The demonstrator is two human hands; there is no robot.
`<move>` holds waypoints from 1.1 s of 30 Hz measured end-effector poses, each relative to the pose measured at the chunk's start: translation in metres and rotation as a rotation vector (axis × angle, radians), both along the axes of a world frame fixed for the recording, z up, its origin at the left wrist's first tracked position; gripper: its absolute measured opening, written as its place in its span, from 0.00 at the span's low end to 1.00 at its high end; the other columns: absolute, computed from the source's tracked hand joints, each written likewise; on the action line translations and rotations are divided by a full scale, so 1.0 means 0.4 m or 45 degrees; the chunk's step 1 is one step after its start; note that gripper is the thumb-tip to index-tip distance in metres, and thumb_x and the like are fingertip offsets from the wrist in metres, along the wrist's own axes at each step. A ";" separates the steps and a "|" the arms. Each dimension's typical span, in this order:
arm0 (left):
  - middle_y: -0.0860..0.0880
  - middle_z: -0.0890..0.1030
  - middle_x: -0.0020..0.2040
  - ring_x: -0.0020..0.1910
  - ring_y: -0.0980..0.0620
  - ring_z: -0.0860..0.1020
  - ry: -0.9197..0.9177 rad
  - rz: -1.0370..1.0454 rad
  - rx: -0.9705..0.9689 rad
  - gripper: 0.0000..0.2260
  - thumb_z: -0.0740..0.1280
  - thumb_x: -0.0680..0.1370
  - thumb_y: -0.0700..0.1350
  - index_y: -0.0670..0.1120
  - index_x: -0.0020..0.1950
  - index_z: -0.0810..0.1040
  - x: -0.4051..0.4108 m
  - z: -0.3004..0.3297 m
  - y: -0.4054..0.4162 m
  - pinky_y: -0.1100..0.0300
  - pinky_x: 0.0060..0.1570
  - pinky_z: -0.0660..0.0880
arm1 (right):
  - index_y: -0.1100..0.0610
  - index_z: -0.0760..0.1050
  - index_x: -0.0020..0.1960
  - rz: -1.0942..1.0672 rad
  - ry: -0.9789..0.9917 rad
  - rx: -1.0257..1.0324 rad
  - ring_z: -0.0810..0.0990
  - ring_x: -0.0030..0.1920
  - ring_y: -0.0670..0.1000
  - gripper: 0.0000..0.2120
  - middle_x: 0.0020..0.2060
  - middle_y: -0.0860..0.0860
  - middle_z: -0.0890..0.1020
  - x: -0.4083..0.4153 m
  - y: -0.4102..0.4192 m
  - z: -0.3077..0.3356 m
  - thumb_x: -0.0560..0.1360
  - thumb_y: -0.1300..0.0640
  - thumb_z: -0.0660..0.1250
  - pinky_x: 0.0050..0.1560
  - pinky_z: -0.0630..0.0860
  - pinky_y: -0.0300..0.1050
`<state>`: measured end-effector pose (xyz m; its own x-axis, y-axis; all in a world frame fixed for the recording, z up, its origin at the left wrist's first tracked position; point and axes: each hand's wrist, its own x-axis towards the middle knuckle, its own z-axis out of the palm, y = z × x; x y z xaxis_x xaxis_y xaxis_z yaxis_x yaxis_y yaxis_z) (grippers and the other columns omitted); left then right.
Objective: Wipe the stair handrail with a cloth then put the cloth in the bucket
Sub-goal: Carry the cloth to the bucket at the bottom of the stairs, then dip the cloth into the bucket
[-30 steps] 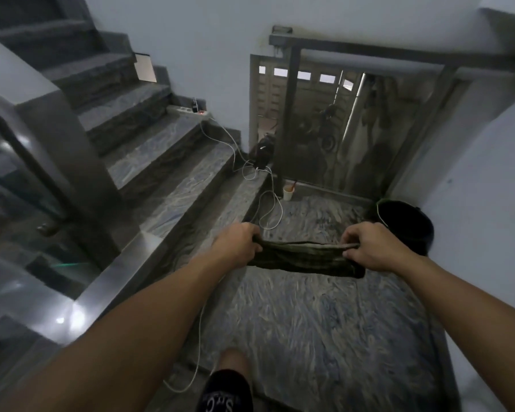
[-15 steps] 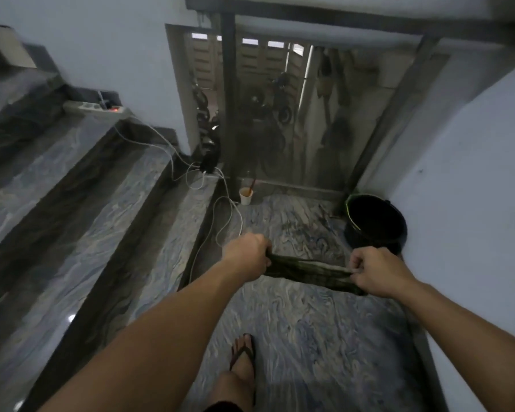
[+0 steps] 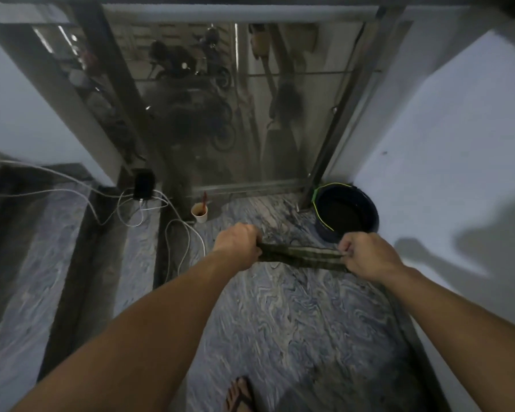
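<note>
A dark green striped cloth (image 3: 302, 256) is stretched taut between both fists above the marble landing. My left hand (image 3: 238, 244) grips its left end and my right hand (image 3: 366, 254) grips its right end. The dark bucket (image 3: 369, 205) with a green-yellow handle stands on the floor in the far right corner, just beyond my right hand, against the white wall. A metal rail (image 3: 241, 9) tops the glass panel (image 3: 220, 114) straight ahead.
A paper cup (image 3: 199, 213) with a stick stands at the foot of the glass. White cables (image 3: 179, 233) and a black charger (image 3: 143, 184) lie on the steps (image 3: 42, 248) at left. My sandalled foot (image 3: 239, 395) is at the bottom. A white wall (image 3: 446, 173) closes the right.
The view has swung right and down, from the stairs to the landing. Both hands have kept hold of the cloth and come closer to the bucket.
</note>
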<state>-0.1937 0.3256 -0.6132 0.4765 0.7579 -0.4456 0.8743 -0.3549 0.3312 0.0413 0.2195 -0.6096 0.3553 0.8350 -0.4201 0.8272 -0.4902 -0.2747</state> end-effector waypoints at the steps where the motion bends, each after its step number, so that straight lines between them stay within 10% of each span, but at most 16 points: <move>1: 0.47 0.78 0.52 0.50 0.47 0.77 0.005 -0.023 0.009 0.07 0.67 0.76 0.46 0.50 0.52 0.79 0.021 -0.007 0.026 0.53 0.49 0.75 | 0.45 0.73 0.34 -0.014 0.005 0.007 0.80 0.46 0.57 0.09 0.44 0.52 0.83 0.020 0.020 -0.005 0.65 0.58 0.68 0.49 0.79 0.51; 33: 0.45 0.79 0.59 0.59 0.43 0.78 -0.006 -0.285 0.106 0.13 0.69 0.73 0.47 0.53 0.57 0.80 1.027 -0.885 0.568 0.54 0.57 0.73 | 0.57 0.84 0.49 -0.176 -0.039 0.136 0.81 0.44 0.61 0.12 0.46 0.58 0.85 0.922 0.419 -0.898 0.68 0.64 0.67 0.48 0.79 0.50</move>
<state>0.2172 0.5529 -0.9670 0.6387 0.6673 -0.3831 0.7693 -0.5658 0.2968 0.4102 0.3870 -0.9687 0.4808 0.8168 -0.3188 0.7628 -0.5689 -0.3072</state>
